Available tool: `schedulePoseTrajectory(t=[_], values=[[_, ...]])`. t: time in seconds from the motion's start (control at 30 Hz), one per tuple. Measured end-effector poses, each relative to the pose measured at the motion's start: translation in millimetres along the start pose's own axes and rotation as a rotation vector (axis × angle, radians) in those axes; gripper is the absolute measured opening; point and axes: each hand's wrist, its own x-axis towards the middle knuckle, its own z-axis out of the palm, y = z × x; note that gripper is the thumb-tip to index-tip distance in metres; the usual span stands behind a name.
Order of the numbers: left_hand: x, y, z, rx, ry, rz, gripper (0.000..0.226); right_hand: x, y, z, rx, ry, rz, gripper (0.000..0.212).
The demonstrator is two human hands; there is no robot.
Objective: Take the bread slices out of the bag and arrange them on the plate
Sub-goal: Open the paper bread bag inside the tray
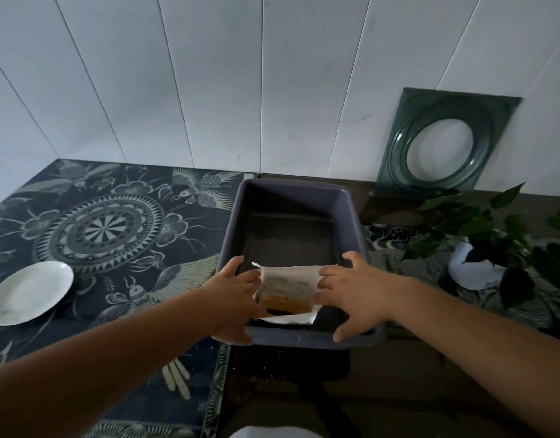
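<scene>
A clear bread bag [289,281] with brown-crusted slices [288,303] lies in the near end of a deep grey bin [291,197]. My left hand [237,295] grips the bag's left side, its thumb over the bin's left rim. On the bag's right side sits my right hand [351,295], fingers curled on the plastic and spread over the bin's front right corner. A white plate [30,292] rests far to the left on the patterned cloth, with nothing on it.
A dark patterned tablecloth [114,222] covers the left of the table. A green glass square plate [446,143] leans on the white panelled wall. A leafy plant in a white pot [474,263] stands right of the bin.
</scene>
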Motion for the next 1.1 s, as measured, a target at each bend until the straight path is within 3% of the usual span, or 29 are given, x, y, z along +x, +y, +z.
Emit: schedulePoseTrajectory(t=[0.37, 0.5, 0.63, 0.73, 0.9, 1.0, 1.1], values=[[-1.5, 3.9, -10.9, -0.183, -0.131, -0.107, 0.065, -0.6, -6.6, -22.9, -0.171, 0.006, -0.083, 0.035], [0.6, 1.6, -14.2, -0.247, -0.062, -0.083, 0.053, 4.4, -3.7, -31.8, -0.176, -0.067, -0.015, 0.035], [1.6, -4.6, -12.2, -0.202, 0.026, -0.041, 0.046, 25.7, -12.4, -45.7, -0.057, 0.137, 0.008, 0.016], [2.8, -6.3, -6.5, -0.153, 0.132, -0.037, 0.045, 48.4, -27.0, -59.2, 0.067, 0.121, 0.011, 0.015], [4.0, -1.2, 4.5, -0.124, 0.241, -0.054, 0.048, 100.7, -46.2, -54.4, 0.202, -0.134, 0.058, 0.039], [0.6, 0.7, 5.8, -0.137, 0.279, -0.107, 0.045, 126.0, -41.1, -42.9, 0.167, -0.361, 0.12, 0.04], [-6.8, 4.1, -1.4, -0.185, 0.324, -0.106, 0.045, 137.4, -37.7, -18.4, 0.209, -0.309, 0.117, 0.056]])
